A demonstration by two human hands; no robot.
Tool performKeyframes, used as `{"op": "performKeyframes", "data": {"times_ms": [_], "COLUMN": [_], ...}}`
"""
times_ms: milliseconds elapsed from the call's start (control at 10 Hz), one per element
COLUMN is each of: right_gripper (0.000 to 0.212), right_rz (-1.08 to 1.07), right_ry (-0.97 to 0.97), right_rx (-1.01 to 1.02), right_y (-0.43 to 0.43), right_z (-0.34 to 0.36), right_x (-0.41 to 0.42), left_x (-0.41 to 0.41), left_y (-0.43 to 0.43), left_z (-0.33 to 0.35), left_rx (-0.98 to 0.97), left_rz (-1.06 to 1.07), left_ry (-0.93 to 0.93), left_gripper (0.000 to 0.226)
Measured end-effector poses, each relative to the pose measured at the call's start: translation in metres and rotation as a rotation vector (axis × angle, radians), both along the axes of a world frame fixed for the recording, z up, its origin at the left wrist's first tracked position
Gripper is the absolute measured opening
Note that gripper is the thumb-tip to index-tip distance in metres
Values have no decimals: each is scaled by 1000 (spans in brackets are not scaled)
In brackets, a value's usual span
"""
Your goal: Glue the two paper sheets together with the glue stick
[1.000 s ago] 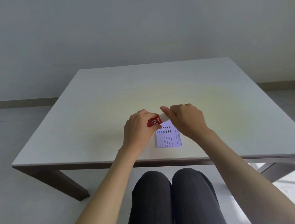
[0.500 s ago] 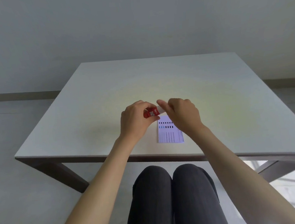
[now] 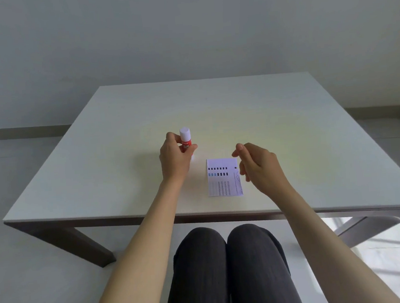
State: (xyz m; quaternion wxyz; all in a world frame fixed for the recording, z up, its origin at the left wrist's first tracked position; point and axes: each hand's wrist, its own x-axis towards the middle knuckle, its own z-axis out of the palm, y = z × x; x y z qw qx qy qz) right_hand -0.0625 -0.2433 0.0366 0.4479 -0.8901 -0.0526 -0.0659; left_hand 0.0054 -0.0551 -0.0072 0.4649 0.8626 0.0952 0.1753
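Observation:
A red glue stick (image 3: 185, 140) with its white cap on stands upright, held in my left hand (image 3: 176, 158) left of the papers. The paper sheets (image 3: 223, 177) lie flat near the table's front edge, printed with dark squares and rows of dots; a second sheet's edge shows slightly askew along the right side. My right hand (image 3: 257, 165) hovers just right of the papers with loosely curled, parted fingers and holds nothing.
The white table (image 3: 99, 159) has its front edge close to my knees (image 3: 226, 257). Dark table legs slant down at both front corners. A plain wall stands behind the table.
Both hands were together on the glue stick over the papers. Now they have parted: the left carried the capped stick left and set it upright, the right let go and drew back right.

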Motion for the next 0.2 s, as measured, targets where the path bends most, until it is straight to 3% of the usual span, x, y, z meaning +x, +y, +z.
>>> {"op": "performKeyframes", "data": {"times_ms": [200], "right_gripper": [35], "right_rz": [52], "right_ry": [16], "right_rx": [-93], "right_y": [5], "right_z": [-4], "right_x": [-1], "left_x": [1], "left_y": [4], "left_z": [-7], "left_rx": [58], "left_rz": [-39], "left_ry": [37], "left_gripper": [38]}}
